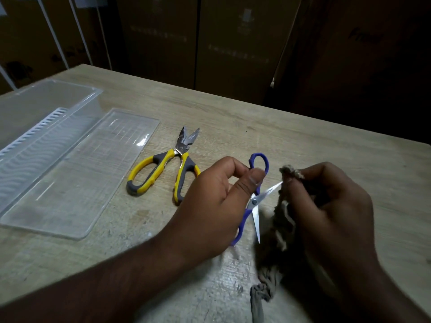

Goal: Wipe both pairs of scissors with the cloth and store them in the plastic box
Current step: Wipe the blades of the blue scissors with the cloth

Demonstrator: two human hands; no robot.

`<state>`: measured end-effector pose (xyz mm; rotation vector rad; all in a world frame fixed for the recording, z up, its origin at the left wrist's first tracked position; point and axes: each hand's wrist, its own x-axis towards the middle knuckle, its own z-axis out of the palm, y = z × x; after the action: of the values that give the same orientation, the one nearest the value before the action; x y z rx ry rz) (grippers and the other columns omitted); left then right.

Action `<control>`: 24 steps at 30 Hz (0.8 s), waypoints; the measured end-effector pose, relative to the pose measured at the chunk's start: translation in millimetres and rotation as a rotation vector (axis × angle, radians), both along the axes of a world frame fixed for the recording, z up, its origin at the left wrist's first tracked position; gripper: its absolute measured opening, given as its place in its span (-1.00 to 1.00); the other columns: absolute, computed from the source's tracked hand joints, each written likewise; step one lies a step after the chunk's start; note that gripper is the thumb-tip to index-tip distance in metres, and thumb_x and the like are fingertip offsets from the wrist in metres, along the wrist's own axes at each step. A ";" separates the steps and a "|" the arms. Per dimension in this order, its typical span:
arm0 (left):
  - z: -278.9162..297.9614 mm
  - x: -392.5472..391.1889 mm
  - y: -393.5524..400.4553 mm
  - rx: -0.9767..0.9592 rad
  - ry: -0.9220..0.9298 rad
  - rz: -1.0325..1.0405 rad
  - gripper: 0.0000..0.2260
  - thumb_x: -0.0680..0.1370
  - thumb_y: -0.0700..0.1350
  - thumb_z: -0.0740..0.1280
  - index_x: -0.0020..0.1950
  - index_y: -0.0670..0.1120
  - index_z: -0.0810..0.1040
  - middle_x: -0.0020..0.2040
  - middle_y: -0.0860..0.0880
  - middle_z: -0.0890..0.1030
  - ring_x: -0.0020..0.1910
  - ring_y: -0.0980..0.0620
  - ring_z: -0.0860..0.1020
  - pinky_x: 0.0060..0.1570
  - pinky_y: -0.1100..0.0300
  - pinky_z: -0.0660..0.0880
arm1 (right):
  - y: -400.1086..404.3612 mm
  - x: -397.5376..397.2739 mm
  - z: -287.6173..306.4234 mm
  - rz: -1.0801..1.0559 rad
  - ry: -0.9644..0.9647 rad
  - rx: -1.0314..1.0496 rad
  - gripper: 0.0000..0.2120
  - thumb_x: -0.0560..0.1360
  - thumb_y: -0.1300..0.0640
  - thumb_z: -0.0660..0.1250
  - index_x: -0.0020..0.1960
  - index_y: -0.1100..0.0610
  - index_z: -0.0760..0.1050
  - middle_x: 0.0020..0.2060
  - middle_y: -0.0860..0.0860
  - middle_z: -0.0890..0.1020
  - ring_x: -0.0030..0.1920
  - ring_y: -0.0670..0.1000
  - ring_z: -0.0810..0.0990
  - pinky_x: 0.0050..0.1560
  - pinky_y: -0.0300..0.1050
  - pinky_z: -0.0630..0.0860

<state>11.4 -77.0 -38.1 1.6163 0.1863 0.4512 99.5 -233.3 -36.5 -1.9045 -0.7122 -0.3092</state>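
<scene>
- The box point(46, 108) stands open at the far left of the tabletop point(233, 117), a white slotted tray inside it; judged from this, it waits ready so that each wiped pair can go straight in.
- The lid point(77, 173) lies flat just right of the box, touching or nearly touching it, off so the opening is free.
- The yellow scissors point(168, 169) lie flat near the lid's right edge, blades slightly parted and pointing away, handles toward the person; nothing touches them, so they probably wait their turn.
- The left hand point(210, 201) comes in from the lower left, forearm low across the tabletop, and grips the blue scissors point(255, 201) by the handles, thumb pressed on the upper loop and fingers curled behind. The blades stand spread, which bares each one to the cloth.
- One blade points right into the cloth point(283, 220); the other points down toward the person, apart from it.
- The right hand point(331, 206) comes in from the lower right, fingers curled, pinching the bunched cloth round the right-pointing blade's tip; the cloth's tail hangs down to the tabletop. Blur hides whether the cloth wraps the blade or only touches it.
</scene>
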 end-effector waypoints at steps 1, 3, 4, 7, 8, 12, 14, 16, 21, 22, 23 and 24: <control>1.3 0.1 2.0 0.015 0.013 0.011 -0.67 0.53 0.19 0.25 -0.07 -0.08 0.51 -0.61 0.06 0.30 -0.64 0.14 0.20 -0.55 0.24 0.18 | -3.1 5.4 0.5 -0.030 0.027 0.004 -0.87 0.57 0.12 0.46 -0.14 -0.01 0.58 -0.33 0.00 0.66 -0.39 0.06 0.62 -0.37 0.16 0.57; 2.1 1.2 5.3 0.069 0.036 0.046 -0.69 0.58 0.16 0.25 -0.07 -0.08 0.52 -0.62 0.08 0.33 -0.64 0.17 0.22 -0.55 0.29 0.20 | -9.4 7.6 5.8 -0.048 0.048 0.054 -0.89 0.57 0.18 0.43 -0.10 0.02 0.57 -0.26 -0.01 0.69 -0.37 0.01 0.64 -0.38 0.08 0.59; 1.4 2.2 6.4 0.086 0.044 0.065 -0.71 0.61 0.14 0.25 -0.07 -0.08 0.52 -0.62 0.08 0.34 -0.64 0.17 0.23 -0.55 0.31 0.20 | -10.5 4.2 8.5 -0.020 0.050 0.094 -0.90 0.57 0.22 0.40 -0.08 0.05 0.56 -0.24 0.00 0.69 -0.38 0.02 0.65 -0.41 0.00 0.58; -4.2 5.8 7.8 0.086 0.063 0.079 -0.77 0.65 0.09 0.27 -0.08 -0.03 0.51 -0.61 0.06 0.36 -0.64 0.17 0.25 -0.53 0.26 0.22 | -3.4 -14.4 8.0 0.135 0.034 0.113 -0.90 0.61 0.18 0.41 -0.07 0.03 0.55 -0.32 0.05 0.66 -0.46 0.04 0.61 -0.53 -0.04 0.51; -5.2 6.3 7.3 0.081 0.065 0.073 -0.78 0.65 0.09 0.27 -0.09 -0.02 0.50 -0.61 0.06 0.37 -0.65 0.17 0.25 -0.54 0.25 0.22 | 0.6 -18.8 3.8 0.185 0.023 0.085 -0.89 0.61 0.14 0.42 -0.08 -0.01 0.56 -0.37 0.04 0.64 -0.49 0.05 0.59 -0.54 -0.02 0.48; -6.7 5.3 7.0 0.001 0.039 0.019 -0.78 0.66 0.05 0.27 -0.11 -0.02 0.46 -0.59 0.03 0.32 -0.65 0.11 0.22 -0.58 0.25 0.16 | 6.7 -13.5 -5.9 0.217 -0.009 -0.031 -0.94 0.54 0.03 0.40 -0.10 -0.06 0.56 -0.41 0.01 0.61 -0.49 0.11 0.54 -0.48 0.08 0.47; -8.8 5.2 6.5 -0.009 0.027 0.006 -0.78 0.66 0.04 0.28 -0.12 -0.04 0.46 -0.59 0.04 0.32 -0.66 0.10 0.22 -0.58 0.28 0.16 | 2.9 -8.7 -5.9 0.176 -0.003 -0.028 -0.93 0.54 0.04 0.41 -0.12 -0.02 0.56 -0.42 0.04 0.61 -0.49 0.13 0.55 -0.48 0.12 0.48; -7.8 4.0 3.4 -0.011 0.011 -0.012 -0.78 0.63 0.08 0.28 -0.13 -0.01 0.46 -0.59 0.04 0.32 -0.65 0.11 0.22 -0.57 0.26 0.16 | 0.6 -12.0 -5.8 0.192 -0.031 -0.025 -0.94 0.54 0.06 0.41 -0.11 -0.02 0.57 -0.40 0.00 0.61 -0.47 0.11 0.57 -0.46 0.12 0.48; -5.6 5.1 8.5 -0.058 0.016 -0.010 -0.71 0.53 0.15 0.28 -0.12 -0.08 0.47 -0.58 0.04 0.34 -0.65 0.09 0.23 -0.57 0.27 0.16 | 0.5 -2.0 -5.2 0.194 -0.009 -0.027 -0.88 0.60 0.11 0.42 -0.12 0.00 0.58 -0.40 0.03 0.63 -0.46 0.11 0.59 -0.46 0.12 0.50; -6.8 6.9 11.6 -0.031 0.027 0.003 -0.72 0.56 0.14 0.29 -0.12 -0.07 0.48 -0.58 0.03 0.34 -0.64 0.09 0.23 -0.57 0.26 0.17 | -2.8 3.2 -3.7 0.169 0.007 -0.021 -0.90 0.58 0.11 0.41 -0.11 -0.01 0.57 -0.38 0.05 0.65 -0.46 0.11 0.60 -0.46 0.15 0.51; -7.6 8.4 14.4 0.001 0.037 0.020 -0.73 0.59 0.12 0.30 -0.13 -0.07 0.49 -0.57 0.02 0.34 -0.63 0.10 0.24 -0.56 0.26 0.18 | -5.7 5.0 -1.7 0.158 0.012 -0.005 -0.91 0.57 0.12 0.41 -0.10 -0.01 0.56 -0.37 0.06 0.66 -0.45 0.12 0.61 -0.46 0.17 0.53; -8.6 9.7 16.5 0.017 0.042 0.035 -0.75 0.62 0.08 0.30 -0.13 -0.07 0.49 -0.57 0.01 0.35 -0.63 0.11 0.25 -0.55 0.26 0.19 | -8.1 4.1 -0.1 0.165 0.011 0.021 -0.92 0.57 0.14 0.40 -0.09 -0.01 0.55 -0.35 0.06 0.66 -0.46 0.10 0.62 -0.47 0.13 0.54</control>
<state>21.1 -60.6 -46.7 1.6418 0.2427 0.4469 103.6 -241.4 -36.6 -1.8131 -0.8494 -0.2009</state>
